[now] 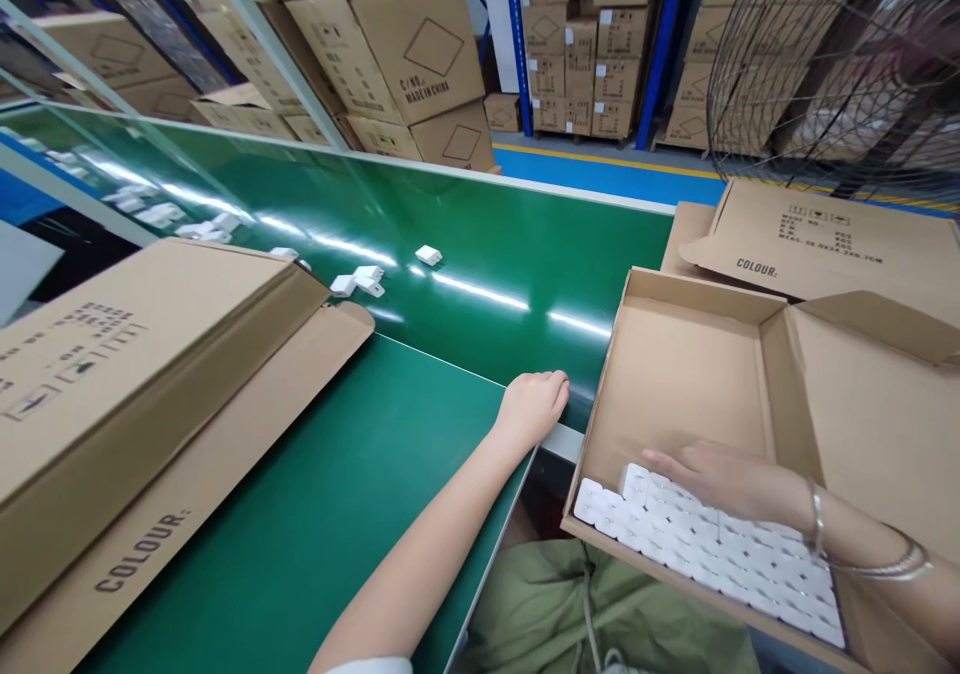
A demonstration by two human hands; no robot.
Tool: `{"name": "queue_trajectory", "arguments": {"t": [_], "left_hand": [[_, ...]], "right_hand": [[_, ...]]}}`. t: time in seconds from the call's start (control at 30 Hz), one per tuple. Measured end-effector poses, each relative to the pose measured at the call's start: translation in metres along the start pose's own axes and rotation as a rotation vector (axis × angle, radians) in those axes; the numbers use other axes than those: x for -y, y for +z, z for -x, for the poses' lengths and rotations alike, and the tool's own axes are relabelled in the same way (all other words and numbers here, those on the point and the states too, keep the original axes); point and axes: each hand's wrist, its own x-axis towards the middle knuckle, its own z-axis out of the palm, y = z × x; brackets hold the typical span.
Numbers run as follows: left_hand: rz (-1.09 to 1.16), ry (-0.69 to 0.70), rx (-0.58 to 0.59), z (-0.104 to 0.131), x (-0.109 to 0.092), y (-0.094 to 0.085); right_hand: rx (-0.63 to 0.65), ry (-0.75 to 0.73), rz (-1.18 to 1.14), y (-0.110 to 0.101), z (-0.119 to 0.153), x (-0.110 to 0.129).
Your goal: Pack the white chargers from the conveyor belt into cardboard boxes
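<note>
My left hand (532,409) rests at the corner of the green work surface (360,474), beside the green belt. Its fingers are curled down, and whatever might be inside them is hidden. On the right, my right hand (720,479) lies over rows of small white blocks (712,544) in an open cardboard box (690,384). It is blurred, with the thumb along the top row and the other fingers partly smeared. The white blocks fill the near part of the box in tight rows; the far part shows bare cardboard.
A green belt (495,234) runs across, carrying a lone white piece (428,255) and several more pieces at the left. A closed carton (135,354) lies on the left. Beyond stand stacked cartons (420,54) and a wire fan (825,64).
</note>
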Motion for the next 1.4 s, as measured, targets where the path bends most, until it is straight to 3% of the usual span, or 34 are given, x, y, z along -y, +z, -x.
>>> {"name": "queue_trajectory", "arguments": {"t": [0.07, 0.23, 0.37, 0.43, 0.53, 0.67, 1.0, 1.17, 1.4], "left_hand": [[-0.003, -0.001, -0.003, 0.0, 0.0, 0.0], [-0.009, 0.003, -0.007, 0.0, 0.0, 0.001], [-0.012, 0.003, -0.008, 0.0, 0.0, 0.002], [-0.014, 0.001, -0.011, 0.0, 0.0, 0.002], [-0.019, -0.003, -0.014, 0.0, -0.001, 0.003], [-0.023, -0.005, -0.014, 0.0, -0.001, 0.002], [0.004, -0.004, 0.0, 0.0, -0.001, -0.001], [0.015, -0.004, 0.0, 0.0, -0.001, -0.001], [0.027, 0.001, -0.013, -0.001, 0.0, 0.001]], "right_hand": [[0.061, -0.025, 0.006, -0.003, -0.011, 0.013], [0.049, -0.141, -0.007, -0.004, -0.026, 0.028], [-0.042, -0.049, 0.112, -0.001, -0.033, 0.037], [-0.092, -0.033, 0.059, 0.001, -0.038, 0.041], [-0.113, -0.171, -0.046, 0.006, -0.044, 0.044], [-0.062, -0.263, -0.025, 0.01, -0.046, 0.04], [-0.073, -0.128, -0.109, 0.009, -0.026, 0.015], [-0.044, -0.278, -0.085, 0.015, -0.032, 0.013], [-0.007, -0.354, 0.057, 0.011, -0.036, 0.021]]}}
